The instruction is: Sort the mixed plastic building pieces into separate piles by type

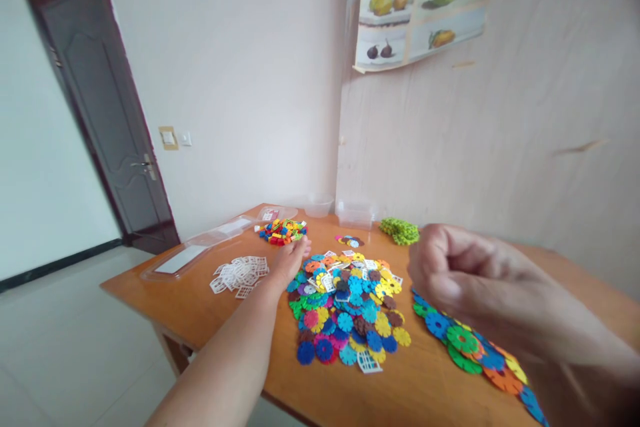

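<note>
A mixed heap of toothed plastic discs in many colours lies at the middle of the wooden table, with a few white lattice window pieces among them. My left hand rests at the heap's left edge, its fingers stretched out and partly hidden by foreshortening. Raised close to the camera, my right hand is closed, thumb pressed to the curled fingers; whatever it may hold is hidden. Beneath it, more flower-like discs form a separate group. White lattice pieces form another pile left of my left forearm.
Small coloured blocks lie farther back. Green pieces are heaped at the back right, and a few discs lie between. Clear plastic containers stand by the wall. Transparent lids lie along the table's left edge.
</note>
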Available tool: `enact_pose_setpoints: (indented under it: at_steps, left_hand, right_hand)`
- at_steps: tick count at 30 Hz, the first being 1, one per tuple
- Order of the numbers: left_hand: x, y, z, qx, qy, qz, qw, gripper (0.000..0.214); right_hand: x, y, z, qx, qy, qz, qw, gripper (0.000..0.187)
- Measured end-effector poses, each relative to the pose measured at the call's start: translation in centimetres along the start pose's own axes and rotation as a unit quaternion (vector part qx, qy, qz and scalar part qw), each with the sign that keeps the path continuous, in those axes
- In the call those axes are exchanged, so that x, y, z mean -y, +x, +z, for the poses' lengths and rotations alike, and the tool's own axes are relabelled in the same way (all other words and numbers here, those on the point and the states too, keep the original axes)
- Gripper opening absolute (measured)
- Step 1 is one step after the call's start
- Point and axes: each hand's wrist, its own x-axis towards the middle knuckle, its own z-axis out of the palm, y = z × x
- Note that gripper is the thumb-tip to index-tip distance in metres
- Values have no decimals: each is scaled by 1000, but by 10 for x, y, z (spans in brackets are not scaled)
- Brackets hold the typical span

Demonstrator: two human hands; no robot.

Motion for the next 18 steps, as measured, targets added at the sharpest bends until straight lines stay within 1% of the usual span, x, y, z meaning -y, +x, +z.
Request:
enact_pose_setpoints:
  at_steps: [2, 3, 5, 11, 15, 18]
  left_hand:
    - [-4, -2, 0, 12, -5, -5, 1000, 66]
    - [-7, -3, 1, 18, -7, -8, 1000, 65]
    - [-11, -6, 1, 27, -10, -16, 999, 64]
    - [-23, -15, 4, 53, -1, -29, 998, 59]
    - [-24, -14, 5, 54, 2, -22, 998, 60]
    - [-22, -12, 5, 47, 13, -18, 999, 61]
  right_hand:
    - [1, 33, 9, -8, 25, 21, 999, 19]
    - [-3, 45, 12, -25, 28, 17, 999, 22]
    - [-17, 60, 15, -50, 19, 29, 998, 27]
    - [-62, 71, 8, -114, -60, 90, 988, 38]
    - [-82, 77, 4, -138, -96, 141, 975, 34]
    - [-93, 80, -3, -182, -125, 145, 964, 31]
